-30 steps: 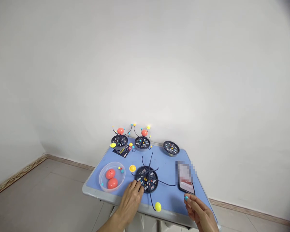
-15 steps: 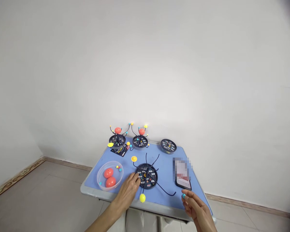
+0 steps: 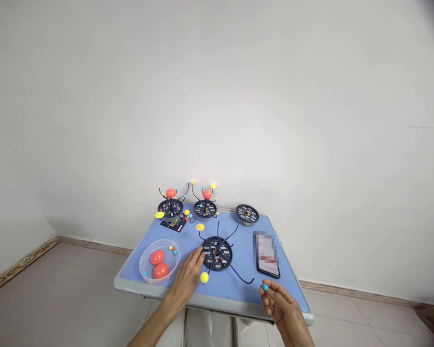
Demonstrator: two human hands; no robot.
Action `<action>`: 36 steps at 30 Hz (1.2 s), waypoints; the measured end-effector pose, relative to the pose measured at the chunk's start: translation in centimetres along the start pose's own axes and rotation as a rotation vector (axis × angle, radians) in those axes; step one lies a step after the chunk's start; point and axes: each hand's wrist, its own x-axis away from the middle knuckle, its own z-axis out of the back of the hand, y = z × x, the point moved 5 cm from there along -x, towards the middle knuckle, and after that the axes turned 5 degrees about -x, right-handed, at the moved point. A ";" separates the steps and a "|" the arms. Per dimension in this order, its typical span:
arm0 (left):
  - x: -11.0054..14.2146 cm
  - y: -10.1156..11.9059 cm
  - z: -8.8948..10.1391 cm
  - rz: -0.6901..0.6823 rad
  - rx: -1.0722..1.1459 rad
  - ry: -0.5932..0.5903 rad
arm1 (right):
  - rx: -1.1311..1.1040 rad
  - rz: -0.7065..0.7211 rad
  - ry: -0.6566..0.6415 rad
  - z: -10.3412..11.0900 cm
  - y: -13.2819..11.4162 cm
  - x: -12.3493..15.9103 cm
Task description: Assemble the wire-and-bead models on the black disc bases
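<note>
My left hand [image 3: 189,274] grips the left rim of a round black solar system model base [image 3: 224,264] with printed planet labels. Several thin black curved arms spread from its centre. One arm at the back left carries an orange-yellow ringed ball [image 3: 200,227], and one at the front carries a yellow ball [image 3: 204,277]. Other arm ends are bare. My right hand [image 3: 284,308] pinches a small blue ball [image 3: 265,287] between thumb and fingertips. The ball is just right of the hooked tip of the front right arm [image 3: 252,280], apart from it.
A clear round tub [image 3: 142,258] at the left holds two red-orange balls and several tiny balls. Two models with red centres [image 3: 170,193] stand behind, one beside a black card [image 3: 179,224]. Another round base [image 3: 247,214] is at the back right. A phone [image 3: 268,258] lies at the right.
The whole view has shifted slightly. The front arm with the yellow ball has swung a little to the left and up. Both hands keep their holds.
</note>
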 end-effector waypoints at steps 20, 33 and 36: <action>3.6 12.4 5.4 -0.273 0.109 0.533 | 0.164 0.152 0.032 0.0 -0.5 -0.8; 3.2 11.8 3.8 -0.225 0.145 0.512 | 0.224 0.153 0.026 0.4 -0.1 -1.3; 3.5 11.3 3.9 -0.216 0.121 0.504 | 0.230 0.149 0.030 0.5 -0.1 -1.2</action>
